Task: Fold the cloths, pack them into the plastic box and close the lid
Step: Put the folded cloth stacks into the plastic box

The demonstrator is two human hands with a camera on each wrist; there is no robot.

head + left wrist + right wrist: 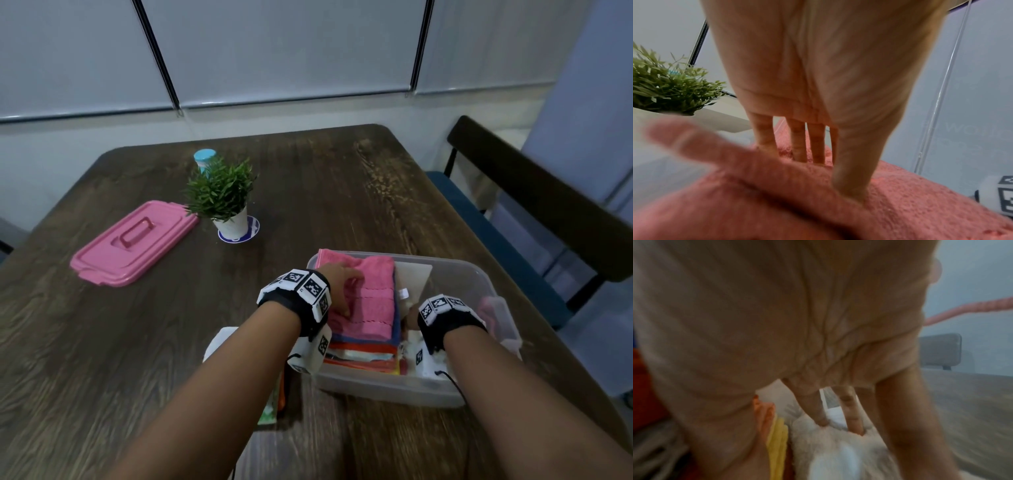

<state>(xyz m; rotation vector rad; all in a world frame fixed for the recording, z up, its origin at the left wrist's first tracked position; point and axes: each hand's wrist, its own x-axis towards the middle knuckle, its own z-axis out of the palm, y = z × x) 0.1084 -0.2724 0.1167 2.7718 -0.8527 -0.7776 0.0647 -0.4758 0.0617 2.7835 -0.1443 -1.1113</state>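
Observation:
The clear plastic box (479, 274) stands on the near right of the table. Inside it, at its left, is a stack of folded cloths with a pink towel (370, 291) on top. My left hand (339, 284) lies on that towel. In the left wrist view the left hand (826, 170) presses the pink towel (910, 203) with straight fingers and thumb. My right hand (412, 313) is inside the box, right of the stack, mostly hidden by its wrist band. The right hand (859, 426) pushes straight fingers down into a fluffy white cloth (838, 451). The pink lid (133, 243) lies far left.
A potted plant (222, 192) on a round coaster and a blue-capped cup (204, 159) stand beyond the lid. A dark chair (513, 171) is at the table's right edge. A white object (219, 342) and some coloured items (274, 404) lie under my left forearm.

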